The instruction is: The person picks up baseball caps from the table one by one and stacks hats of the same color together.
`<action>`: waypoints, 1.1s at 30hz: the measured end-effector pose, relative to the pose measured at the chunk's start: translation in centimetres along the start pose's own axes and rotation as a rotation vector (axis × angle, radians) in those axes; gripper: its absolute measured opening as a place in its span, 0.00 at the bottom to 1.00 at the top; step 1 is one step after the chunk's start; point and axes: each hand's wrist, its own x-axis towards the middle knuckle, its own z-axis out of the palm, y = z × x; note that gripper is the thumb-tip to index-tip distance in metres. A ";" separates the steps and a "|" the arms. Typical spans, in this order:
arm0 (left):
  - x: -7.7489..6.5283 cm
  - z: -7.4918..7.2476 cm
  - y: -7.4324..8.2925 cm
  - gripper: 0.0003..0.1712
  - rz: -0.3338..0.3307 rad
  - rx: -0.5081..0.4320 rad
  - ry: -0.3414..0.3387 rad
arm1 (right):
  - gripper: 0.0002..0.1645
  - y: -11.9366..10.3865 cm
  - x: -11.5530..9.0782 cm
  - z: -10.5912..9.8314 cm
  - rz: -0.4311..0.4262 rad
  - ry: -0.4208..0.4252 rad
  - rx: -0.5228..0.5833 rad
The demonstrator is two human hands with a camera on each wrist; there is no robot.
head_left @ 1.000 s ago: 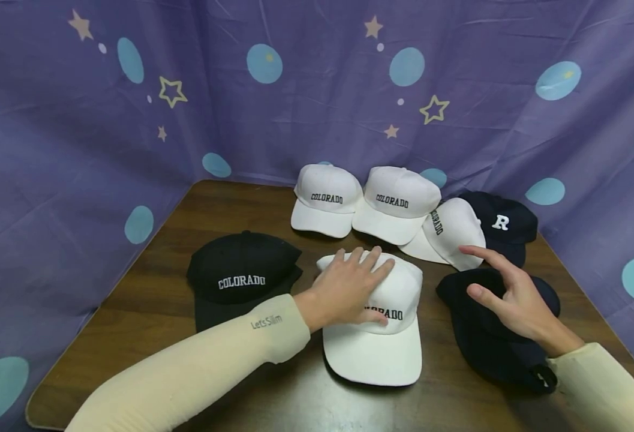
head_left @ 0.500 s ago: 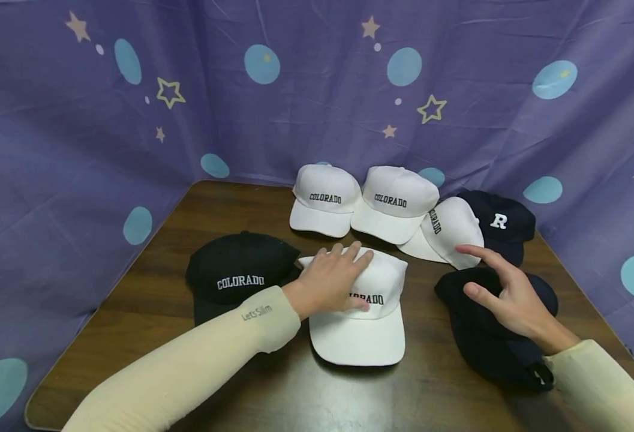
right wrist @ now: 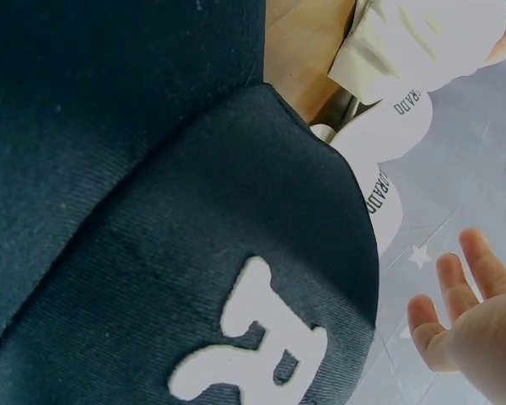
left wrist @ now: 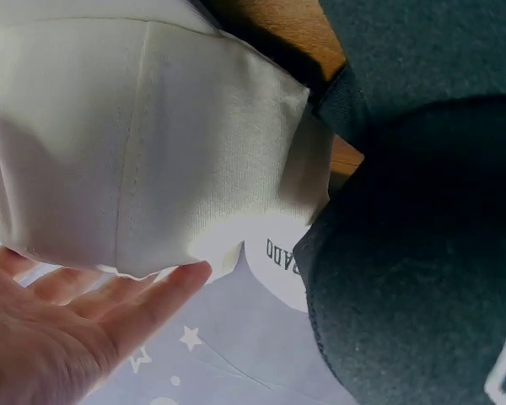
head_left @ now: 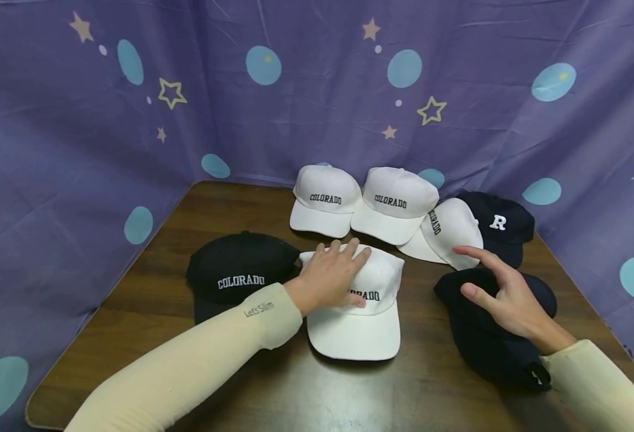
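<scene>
In the head view a white cap (head_left: pixel 353 336) with dark COLORADO lettering sits mid-table, its brim toward me. My left hand (head_left: pixel 324 277) rests on its crown with fingers spread, covering part of the lettering. The left wrist view shows straight fingers (left wrist: pixel 152 302) along the crown's top. A black COLORADO cap (head_left: pixel 241 255) lies just left of it, partly behind my sleeve. My right hand (head_left: pixel 511 300), fingers apart and holding nothing, hovers over a navy cap (head_left: pixel 475 342) at the right. White letter patch (right wrist: pixel 261 337) shows on that navy cap in the right wrist view.
Along the back stand two white COLORADO caps (head_left: pixel 324 219) side by side. Right of them another white cap (head_left: pixel 459 228) is turned sideways against a navy R cap (head_left: pixel 513 219). A purple star-patterned curtain (head_left: pixel 317 108) hangs behind the wooden table (head_left: pixel 149 282).
The white cap under my left hand has slid left and a little away from me, the hand moving along with it. My right hand has stayed nearly still.
</scene>
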 end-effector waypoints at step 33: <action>-0.8 -1.6 0.0 0.64 -0.021 -0.055 0.082 | 0.26 -0.9 0.9 -0.3 0.034 0.072 -0.078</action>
